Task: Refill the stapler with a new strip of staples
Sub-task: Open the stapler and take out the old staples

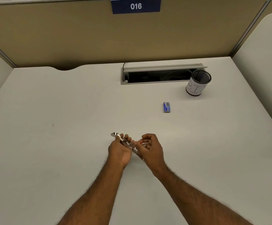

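Two hands hold one metal stapler [124, 141]: left hand [119, 151] grips it, right hand [149, 147] pinches it; one blue staple box [166, 107], one cup [197, 82] marked "BIN", sign [136, 6] "016"

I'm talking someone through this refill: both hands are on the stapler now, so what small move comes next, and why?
Probably reach the right hand to the blue staple box. The left hand already grips the metal stapler, and the box lies untouched further back on the desk. Whether the stapler is open yet is unclear.
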